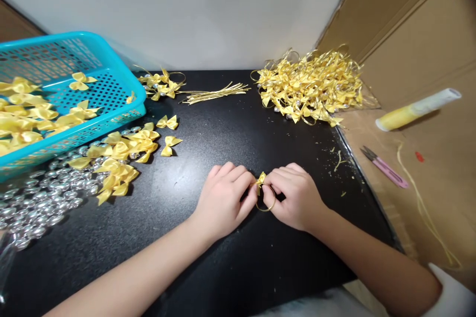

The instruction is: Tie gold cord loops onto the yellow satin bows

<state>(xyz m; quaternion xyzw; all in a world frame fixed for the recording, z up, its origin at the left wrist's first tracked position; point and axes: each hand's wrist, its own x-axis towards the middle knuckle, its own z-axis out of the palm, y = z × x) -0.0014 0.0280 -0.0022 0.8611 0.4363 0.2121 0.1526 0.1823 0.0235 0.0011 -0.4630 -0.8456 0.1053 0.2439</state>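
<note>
A black bench (208, 124) stands against a pale wall, with brown cardboard lining its right side; near the front edge the left hand (223, 200) and the right hand (295, 198) meet, both resting on the bench with fingers curled; between their fingertips they pinch a small yellow bow (261, 179), from which a thin gold wire loop (265, 206) hangs down to the surface; the bow sits just above the loop, in the gap between the two hands. To the left a blue basket (111, 94) holds more yellow bows; loose bows (122, 156) lie scattered in front of it, beside a spread of clear beads (40, 203). At the back a bundle of gold wires (213, 94) lies flat; at the back right is a heap of finished bows with loops (312, 86). On the cardboard to the right lie pink snips (385, 167) and a yellow-and-white tube (418, 108), well apart from the hands.
</note>
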